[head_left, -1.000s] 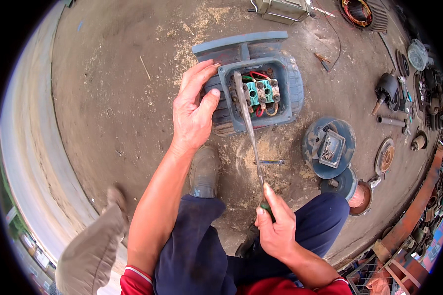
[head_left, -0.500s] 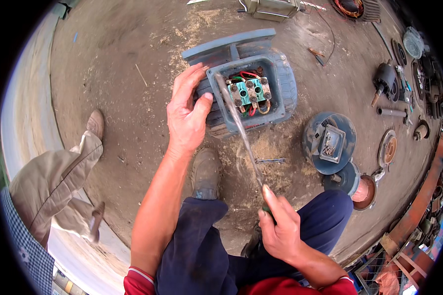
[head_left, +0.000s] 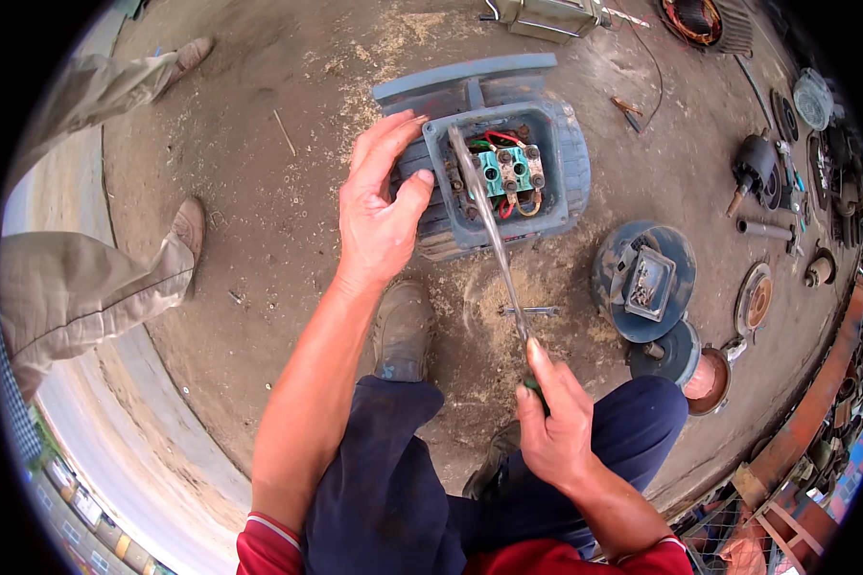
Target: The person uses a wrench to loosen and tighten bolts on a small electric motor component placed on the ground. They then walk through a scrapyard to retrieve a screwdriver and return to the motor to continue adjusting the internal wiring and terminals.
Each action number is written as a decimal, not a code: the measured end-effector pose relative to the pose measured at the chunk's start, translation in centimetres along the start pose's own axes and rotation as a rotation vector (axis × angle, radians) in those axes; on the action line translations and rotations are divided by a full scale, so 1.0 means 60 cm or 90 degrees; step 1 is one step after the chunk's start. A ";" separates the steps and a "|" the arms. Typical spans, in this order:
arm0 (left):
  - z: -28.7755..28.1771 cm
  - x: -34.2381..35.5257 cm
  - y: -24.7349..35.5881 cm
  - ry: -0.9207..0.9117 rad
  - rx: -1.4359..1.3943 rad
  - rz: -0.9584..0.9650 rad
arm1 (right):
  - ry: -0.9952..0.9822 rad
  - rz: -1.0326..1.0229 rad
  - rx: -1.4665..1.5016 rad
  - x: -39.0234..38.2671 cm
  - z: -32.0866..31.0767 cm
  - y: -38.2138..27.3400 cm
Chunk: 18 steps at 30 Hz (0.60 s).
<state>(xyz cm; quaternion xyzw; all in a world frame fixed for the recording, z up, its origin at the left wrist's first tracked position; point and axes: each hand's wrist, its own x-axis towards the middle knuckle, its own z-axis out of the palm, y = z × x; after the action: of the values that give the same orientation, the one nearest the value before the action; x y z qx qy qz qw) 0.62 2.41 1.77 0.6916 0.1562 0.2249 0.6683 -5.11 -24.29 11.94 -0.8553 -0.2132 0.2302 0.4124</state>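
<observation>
A blue-grey motor housing (head_left: 571, 163) lies on the ground with its junction box open, showing a turquoise terminal block (head_left: 504, 172), red and green wires, and bolts. My left hand (head_left: 382, 206) grips the housing's left side, fingers curled over it. My right hand (head_left: 558, 422) holds a long steel screwdriver (head_left: 501, 254) by its green handle; the tip reaches inside the box at its left wall, beside the terminal block. A wrench (head_left: 537, 311) lies on the ground under the shaft.
A blue round cover (head_left: 604, 268) holding a metal tray (head_left: 649, 284) lies to the right, beside other round parts (head_left: 664, 359). Motor pieces and scrap (head_left: 753, 163) line the right side. Another person's legs (head_left: 96, 292) stand at left; a grey case (head_left: 551, 14) is at the top.
The other person's legs have moved further into view and up along the left side. My hands and the screwdriver stay on the junction box, with slight shifts only.
</observation>
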 end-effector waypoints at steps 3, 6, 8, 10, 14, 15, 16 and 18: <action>-0.004 -0.001 -0.006 -0.006 0.006 0.016 | -0.034 0.076 0.033 -0.066 -0.010 0.004; -0.001 -0.002 -0.005 -0.008 0.009 0.017 | 0.006 0.052 0.084 -0.032 -0.021 -0.006; 0.003 0.000 -0.007 -0.021 0.019 0.025 | 0.015 0.081 0.116 0.004 -0.006 -0.013; 0.006 0.000 -0.009 -0.021 0.035 0.026 | 0.018 0.108 0.149 0.009 0.018 -0.001; 0.010 0.000 -0.007 -0.018 0.007 0.016 | 0.015 0.093 0.118 -0.067 0.000 0.008; 0.003 -0.001 -0.010 -0.020 0.010 0.013 | 0.028 0.076 0.130 -0.053 -0.002 0.002; 0.003 0.000 -0.011 -0.021 -0.011 0.004 | 0.046 0.062 0.136 -0.027 -0.007 -0.005; 0.005 0.000 -0.015 -0.022 -0.034 -0.010 | 0.038 0.102 0.169 -0.002 0.008 -0.014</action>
<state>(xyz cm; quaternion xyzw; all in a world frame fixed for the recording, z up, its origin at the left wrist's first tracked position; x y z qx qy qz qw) 0.87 2.21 0.89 0.6761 0.1441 0.2113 0.6910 -5.65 -23.59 12.40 -0.8138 -0.0998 0.2627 0.5087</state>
